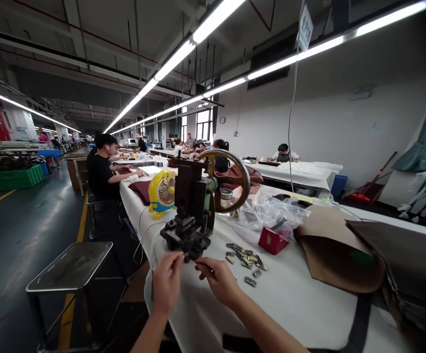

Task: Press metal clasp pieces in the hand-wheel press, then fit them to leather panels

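A dark hand press (192, 196) with a large handwheel (247, 184) stands on the white-covered table (289, 304). Just in front of its base, my left hand (167, 282) has thumb and fingertips pinched together near a small part at the press's front edge. To the right of it, my right hand (218, 279) is closed with its fingertips pressed together, close to the same edge. What either hand holds is too small to make out. Small metal pieces (247, 256) lie scattered on the cloth to the right of the press.
A yellow fan (163, 191) stands left of the press. Behind the metal pieces are a red box (272, 240) and clear plastic bags (271, 213). Brown panels (338, 245) lie at the right. A metal stool (71, 267) and a seated person (102, 169) are at the left.
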Available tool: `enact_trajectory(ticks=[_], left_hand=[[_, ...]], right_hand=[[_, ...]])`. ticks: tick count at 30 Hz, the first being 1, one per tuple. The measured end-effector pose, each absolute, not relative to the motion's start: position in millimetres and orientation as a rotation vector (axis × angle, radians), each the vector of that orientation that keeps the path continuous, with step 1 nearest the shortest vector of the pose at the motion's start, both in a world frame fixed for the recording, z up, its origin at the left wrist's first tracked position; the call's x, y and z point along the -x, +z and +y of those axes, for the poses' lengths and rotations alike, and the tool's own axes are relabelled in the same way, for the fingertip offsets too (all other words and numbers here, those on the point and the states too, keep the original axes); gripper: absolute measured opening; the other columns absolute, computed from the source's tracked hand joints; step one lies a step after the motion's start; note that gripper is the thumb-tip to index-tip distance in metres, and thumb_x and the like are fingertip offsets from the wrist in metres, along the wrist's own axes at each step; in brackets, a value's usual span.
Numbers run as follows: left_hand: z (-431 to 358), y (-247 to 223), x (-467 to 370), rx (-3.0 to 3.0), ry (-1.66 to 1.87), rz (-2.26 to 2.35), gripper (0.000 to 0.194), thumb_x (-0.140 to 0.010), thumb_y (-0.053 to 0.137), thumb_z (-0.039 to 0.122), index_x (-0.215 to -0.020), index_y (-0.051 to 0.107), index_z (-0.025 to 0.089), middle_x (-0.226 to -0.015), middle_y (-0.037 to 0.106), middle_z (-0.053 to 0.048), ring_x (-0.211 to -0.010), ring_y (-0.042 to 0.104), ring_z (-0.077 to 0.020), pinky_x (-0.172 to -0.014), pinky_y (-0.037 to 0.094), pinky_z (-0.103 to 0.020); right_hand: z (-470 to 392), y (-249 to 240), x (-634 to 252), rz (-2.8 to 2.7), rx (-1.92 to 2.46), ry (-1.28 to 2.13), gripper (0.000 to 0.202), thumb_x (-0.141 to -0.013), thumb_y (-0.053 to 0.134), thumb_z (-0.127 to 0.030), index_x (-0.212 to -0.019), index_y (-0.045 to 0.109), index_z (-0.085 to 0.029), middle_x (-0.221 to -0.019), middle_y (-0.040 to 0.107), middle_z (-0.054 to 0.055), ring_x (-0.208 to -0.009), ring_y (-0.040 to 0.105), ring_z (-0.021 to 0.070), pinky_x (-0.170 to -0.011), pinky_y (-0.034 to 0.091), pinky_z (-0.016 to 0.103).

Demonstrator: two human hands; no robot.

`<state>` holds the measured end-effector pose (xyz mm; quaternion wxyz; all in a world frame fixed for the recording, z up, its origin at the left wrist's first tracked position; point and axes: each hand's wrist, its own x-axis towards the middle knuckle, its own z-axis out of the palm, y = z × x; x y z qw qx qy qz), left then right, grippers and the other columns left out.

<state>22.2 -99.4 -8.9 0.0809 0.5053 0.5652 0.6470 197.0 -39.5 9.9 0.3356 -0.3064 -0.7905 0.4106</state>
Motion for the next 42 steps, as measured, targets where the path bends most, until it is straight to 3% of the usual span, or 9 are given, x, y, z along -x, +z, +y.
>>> enact_trajectory(ticks=[2, 5, 9, 15, 18, 23, 28, 37, 42], left_hand=[[-84.2, -5.6, -2.8, -1.681, 2.071, 1.827, 0.031, -0.097, 0.056, 0.045, -0.104, 0.075, 0.022, -0.105, 0.073, -0.008, -0.099, 0.067, -0.0234, -0.094, 0.053, -0.038], [-56.3, -0.3, 20.4, -1.891, 2.097, 1.921, 0.029, -0.097, 0.056, 0.041, -0.103, 0.077, 0.022, -0.102, 0.075, -0.008, -0.099, 0.067, -0.0244, -0.096, 0.053, -0.043], [-24.7, -0.7, 29.3, -2.031, 2.022, 1.934, 0.028, -0.098, 0.055, 0.040, -0.102, 0.077, 0.021, -0.101, 0.075, -0.007, -0.101, 0.066, -0.0244, -0.097, 0.053, -0.045], [-2.2, -11.0, 23.5, -2.067, 1.983, 2.001, 0.028, -0.099, 0.055, 0.040, -0.098, 0.077, 0.024, -0.120, 0.071, -0.007, -0.127, 0.055, -0.0260, -0.110, 0.047, -0.048], [-4.7, -7.2, 26.8, -2.221, 1.788, 2.013, 0.030, -0.101, 0.050, 0.038, -0.107, 0.076, 0.025, -0.121, 0.071, -0.006, -0.131, 0.052, -0.0263, -0.112, 0.044, -0.049], [-18.1, 12.6, 38.7, -2.596, 1.135, 2.211, 0.033, -0.102, 0.046, 0.039, -0.121, 0.071, 0.029, -0.129, 0.067, -0.008, -0.135, 0.047, -0.0334, -0.114, 0.035, -0.058], [-24.0, 27.5, 48.6, -2.761, 0.776, 2.200, 0.042, -0.102, 0.043, 0.045, -0.138, 0.060, 0.032, -0.137, 0.062, -0.009, -0.137, 0.045, -0.0361, -0.111, 0.038, -0.058], [-22.8, 20.8, 41.0, -2.621, 0.902, 2.144, 0.050, -0.101, 0.042, 0.051, -0.140, 0.056, 0.023, -0.146, 0.053, -0.013, -0.141, 0.041, -0.0331, -0.115, 0.037, -0.055], [-11.4, 19.3, 37.9, -2.581, 0.996, 2.091, 0.047, -0.100, 0.045, 0.052, -0.134, 0.061, 0.025, -0.144, 0.054, -0.012, -0.141, 0.040, -0.0334, -0.115, 0.036, -0.057]], right_hand=[[-39.8, 5.6, -198.6, -2.239, 0.829, 0.958, 0.030, -0.095, 0.051, -0.030, -0.110, 0.074, -0.019, -0.091, 0.075, 0.007, -0.076, 0.070, 0.0206, -0.076, 0.053, 0.032], [-40.6, 3.7, -199.1, -2.405, 0.790, 0.833, 0.029, -0.091, 0.053, -0.020, -0.107, 0.077, -0.023, -0.101, 0.076, 0.005, -0.092, 0.070, 0.0228, -0.083, 0.051, 0.031], [-38.2, 5.6, -198.0, -2.459, 0.794, 0.786, 0.029, -0.090, 0.054, -0.019, -0.105, 0.078, -0.024, -0.105, 0.076, 0.004, -0.095, 0.069, 0.0222, -0.084, 0.051, 0.028], [-32.3, 7.5, -198.0, -2.489, 0.769, 0.784, 0.029, -0.088, 0.056, -0.016, -0.105, 0.078, -0.025, -0.103, 0.076, 0.002, -0.096, 0.069, 0.0210, -0.085, 0.050, 0.026], [-30.1, 6.0, -197.6, -2.485, 0.774, 0.793, 0.027, -0.089, 0.058, -0.019, -0.106, 0.078, -0.025, -0.105, 0.076, 0.003, -0.098, 0.069, 0.0215, -0.086, 0.050, 0.026], [-27.5, 4.1, -196.8, -2.466, 0.778, 0.830, 0.025, -0.089, 0.060, -0.020, -0.105, 0.079, -0.026, -0.103, 0.077, 0.002, -0.097, 0.068, 0.0219, -0.088, 0.050, 0.027], [-27.2, 4.7, -196.6, -2.481, 0.780, 0.828, 0.022, -0.090, 0.062, -0.023, -0.104, 0.079, -0.026, -0.101, 0.076, 0.002, -0.095, 0.068, 0.0222, -0.086, 0.050, 0.028], [-29.8, 3.2, -197.6, -2.499, 0.774, 0.785, 0.022, -0.089, 0.062, -0.023, -0.104, 0.079, -0.025, -0.100, 0.076, 0.002, -0.096, 0.067, 0.0211, -0.087, 0.048, 0.026], [-29.4, 1.7, -197.2, -2.503, 0.769, 0.770, 0.022, -0.089, 0.063, -0.023, -0.104, 0.079, -0.025, -0.100, 0.074, 0.003, -0.095, 0.066, 0.0207, -0.087, 0.048, 0.026]])
